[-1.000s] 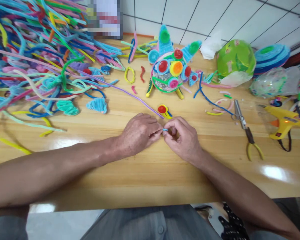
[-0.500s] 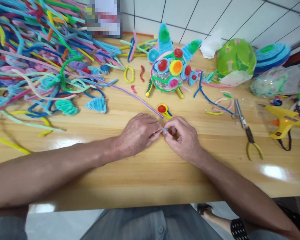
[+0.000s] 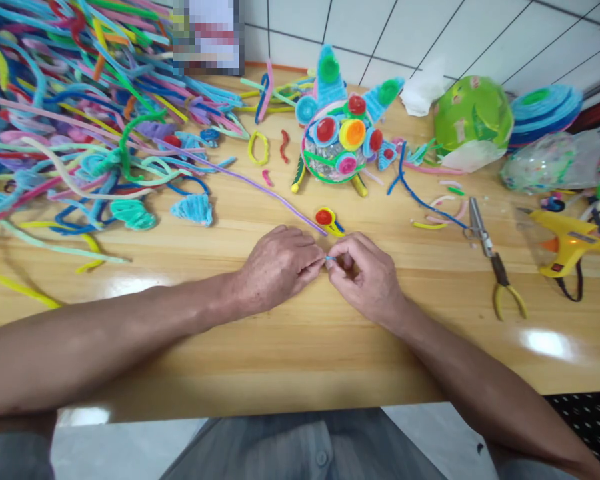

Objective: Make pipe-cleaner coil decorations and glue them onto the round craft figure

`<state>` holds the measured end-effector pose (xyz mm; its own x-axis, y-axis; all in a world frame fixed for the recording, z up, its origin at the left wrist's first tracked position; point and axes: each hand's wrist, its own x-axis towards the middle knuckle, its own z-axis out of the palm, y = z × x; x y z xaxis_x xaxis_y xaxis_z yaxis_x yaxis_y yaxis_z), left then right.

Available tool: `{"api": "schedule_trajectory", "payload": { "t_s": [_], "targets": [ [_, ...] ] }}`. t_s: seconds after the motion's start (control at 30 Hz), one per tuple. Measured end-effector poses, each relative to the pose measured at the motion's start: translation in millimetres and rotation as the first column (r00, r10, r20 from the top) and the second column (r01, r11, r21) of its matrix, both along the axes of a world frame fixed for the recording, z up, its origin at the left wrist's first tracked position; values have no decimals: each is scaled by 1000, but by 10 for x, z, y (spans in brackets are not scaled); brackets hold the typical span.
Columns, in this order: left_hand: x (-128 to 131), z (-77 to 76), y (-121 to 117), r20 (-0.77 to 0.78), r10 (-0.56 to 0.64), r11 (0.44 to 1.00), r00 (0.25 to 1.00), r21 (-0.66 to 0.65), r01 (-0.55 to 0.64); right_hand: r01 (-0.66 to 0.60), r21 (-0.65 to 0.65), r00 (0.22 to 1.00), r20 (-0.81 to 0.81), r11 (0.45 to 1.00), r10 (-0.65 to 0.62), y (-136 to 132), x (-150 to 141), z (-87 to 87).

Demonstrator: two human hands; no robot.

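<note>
Light, Soft and Pinched at Both Ends

The right hand [image 3: 363,277] was curled, thumb and forefinger pinching a short, thin, blue fuzzy pipe-cleaner piece [image 3: 331,258]. The left hand [image 3: 284,267], knuckles upward, had its fingertips closed at the other end, so the piece sat between the two hands, just above the pale wooden surface [image 3: 280,367]. Most of it was hidden, and its full shape could not be told.

It looked nearly weightless and soft outside, probably with a bendable wire core that would keep a fold. The fuzz seemed unlikely to slip or break, though hard pressing could flatten it; the tips appeared the best place to take hold, since so little showed between.

Just beyond the fingers lay a red coiled disc in a yellow fuzzy loop [image 3: 326,217], near the end of a long, thin purple pipe cleaner [image 3: 275,193]. Farther out stood a round, clear-bodied figure with blue fuzzy ears [image 3: 337,143]; well to the right rested a yellow plastic glue gun [image 3: 567,243].
</note>
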<state>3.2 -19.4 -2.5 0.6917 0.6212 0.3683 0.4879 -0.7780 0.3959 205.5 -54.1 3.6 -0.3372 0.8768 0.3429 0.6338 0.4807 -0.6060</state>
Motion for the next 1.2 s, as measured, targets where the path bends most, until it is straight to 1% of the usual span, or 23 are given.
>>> {"api": "schedule_trajectory", "payload": {
  "t_s": [0.4, 0.6, 0.8, 1.2],
  "targets": [
    [1, 12, 1, 7, -3, 1000, 1000, -1, 3, 4, -11, 1000, 0, 1000, -4, -1, -2, 5],
    [-4, 0, 0, -2, -11, 1000, 1000, -19, 10, -2, 2, 1000, 5, 1000, 2, 3, -2, 6],
    [-3, -7, 3, 11, -13, 1000, 1000, -8, 13, 4, -6, 1000, -1, 1000, -4, 1, -1, -1],
    [-6, 4, 4, -7, -13, 999, 1000, -33, 13, 7, -7, 1000, 8, 1000, -7, -1, 5, -8]
  ]
}}
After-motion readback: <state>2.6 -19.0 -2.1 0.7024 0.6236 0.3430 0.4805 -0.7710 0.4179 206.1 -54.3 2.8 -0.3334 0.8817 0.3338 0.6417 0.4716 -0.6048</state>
